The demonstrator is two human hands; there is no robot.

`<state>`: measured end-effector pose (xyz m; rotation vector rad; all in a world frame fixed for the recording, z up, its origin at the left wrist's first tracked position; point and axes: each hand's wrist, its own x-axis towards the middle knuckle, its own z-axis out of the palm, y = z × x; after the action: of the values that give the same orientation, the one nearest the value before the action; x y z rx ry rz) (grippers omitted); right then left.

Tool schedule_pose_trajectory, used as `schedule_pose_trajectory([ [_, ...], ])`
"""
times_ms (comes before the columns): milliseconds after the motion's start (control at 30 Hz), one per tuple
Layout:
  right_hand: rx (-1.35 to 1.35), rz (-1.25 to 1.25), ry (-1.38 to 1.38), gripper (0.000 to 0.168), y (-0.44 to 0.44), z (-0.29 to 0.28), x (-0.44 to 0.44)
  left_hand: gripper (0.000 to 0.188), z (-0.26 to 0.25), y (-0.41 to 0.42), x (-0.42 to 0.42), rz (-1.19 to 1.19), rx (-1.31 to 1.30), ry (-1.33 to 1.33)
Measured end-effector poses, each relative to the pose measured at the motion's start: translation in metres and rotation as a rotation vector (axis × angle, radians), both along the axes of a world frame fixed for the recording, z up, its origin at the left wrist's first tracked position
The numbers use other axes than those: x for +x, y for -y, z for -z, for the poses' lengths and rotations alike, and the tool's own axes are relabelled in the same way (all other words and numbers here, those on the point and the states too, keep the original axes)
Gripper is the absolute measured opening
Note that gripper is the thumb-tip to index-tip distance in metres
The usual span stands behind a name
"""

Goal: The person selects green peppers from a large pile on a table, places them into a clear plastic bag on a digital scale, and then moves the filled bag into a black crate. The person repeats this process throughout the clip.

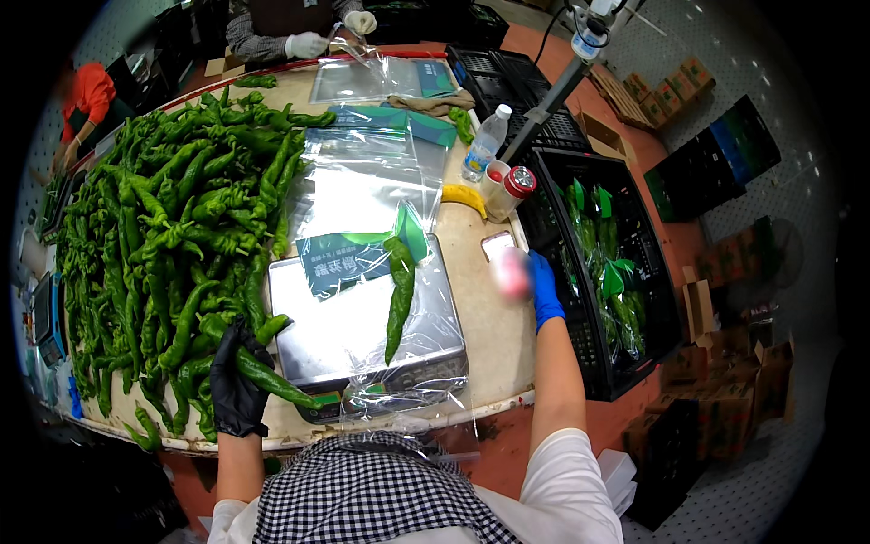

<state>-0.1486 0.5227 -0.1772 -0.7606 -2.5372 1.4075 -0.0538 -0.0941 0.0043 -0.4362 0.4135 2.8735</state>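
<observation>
My left hand, in a black glove, is closed around a long green pepper at the near right edge of a big pepper heap. My right hand, in a blue glove, is at the table's right side, against a blurred pink and white object; its grip is unclear. Beside that lies a phone. Between my hands, a digital scale bears a clear printed plastic bag with one green pepper on it. More clear bags lie beyond the scale.
A banana, a water bottle, a paper cup and a red-lidded jar stand or lie at the right. Beyond the table's right edge, a black crate holds bagged peppers. Across the table a gloved person handles clear bags.
</observation>
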Motion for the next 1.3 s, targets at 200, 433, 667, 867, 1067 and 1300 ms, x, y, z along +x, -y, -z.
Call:
schedule_pose_trajectory([
  [200, -0.062, 0.065, -0.385, 0.031, 0.102, -0.107, 0.036, 0.049, -0.021, -0.031, -0.009, 0.150, 0.106, -0.222],
  [433, -0.025, -0.565, -0.617, 0.038, 0.293, -0.259, 0.150, 0.042, -0.037, -0.075, -0.022, 0.182, 0.423, -0.098],
  [667, -0.441, -0.448, -0.460, 0.042, 0.372, -0.260, 0.180, 0.048, -0.042, -0.079, 0.007, 0.204, 0.609, -0.198],
  [867, -0.070, -0.397, -0.602, 0.036, 0.380, -0.250, 0.207, 0.057, -0.022, -0.064, 0.024, 0.438, 0.332, -0.230],
  [1067, 0.002, -0.395, -0.679, 0.034, 0.382, -0.262, 0.226, 0.067, -0.020, -0.065, 0.037, 0.472, 0.035, -0.299],
  [1300, -0.511, -0.479, -0.508, 0.052, 0.367, -0.253, 0.253, 0.077, -0.044, -0.062, 0.045, 0.491, -0.245, -0.539],
])
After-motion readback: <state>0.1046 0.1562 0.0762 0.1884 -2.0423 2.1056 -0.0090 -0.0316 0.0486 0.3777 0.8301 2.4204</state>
